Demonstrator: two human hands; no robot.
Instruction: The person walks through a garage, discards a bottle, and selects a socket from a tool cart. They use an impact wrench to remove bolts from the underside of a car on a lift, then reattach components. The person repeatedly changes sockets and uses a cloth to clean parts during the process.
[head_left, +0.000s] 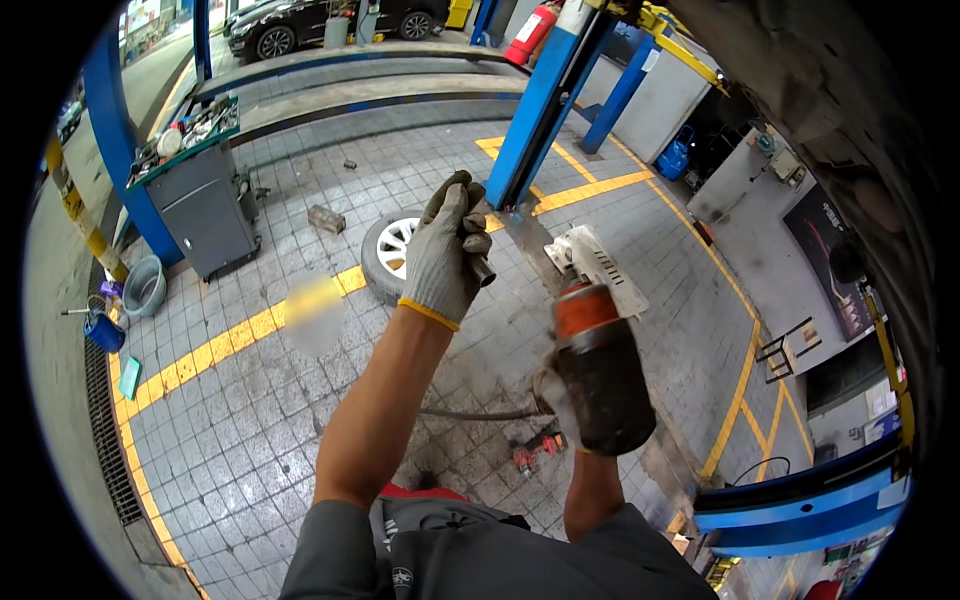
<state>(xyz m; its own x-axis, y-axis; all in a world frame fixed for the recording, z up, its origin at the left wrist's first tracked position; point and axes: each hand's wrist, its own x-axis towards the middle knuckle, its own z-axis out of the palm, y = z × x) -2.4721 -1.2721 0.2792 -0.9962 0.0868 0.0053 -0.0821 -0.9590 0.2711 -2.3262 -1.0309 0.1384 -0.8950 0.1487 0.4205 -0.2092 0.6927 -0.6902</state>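
Note:
My left hand (446,240), in a grey knit glove with a yellow cuff, is raised in front of me. Its fingers are curled round a short metal socket (482,270), whose end sticks out below them. To its right, my gloved right hand (556,392) grips an air impact wrench (602,375) with an orange front and a dark, worn body. The tool's body partly hides that hand. A dark air hose (478,414) runs leftward from the grip. Socket and wrench are apart. Beyond my left hand, a wheel with white spokes (385,255) lies on the tiled floor.
A whitish slotted panel (598,262) lies beyond the wrench. Below is a red cordless power tool (538,452). Blue lift posts (540,100) stand ahead; a blue lift beam (800,515) is lower right. A vehicle underside (800,90) hangs overhead. At left are a tool cart (205,215) and bucket (145,288).

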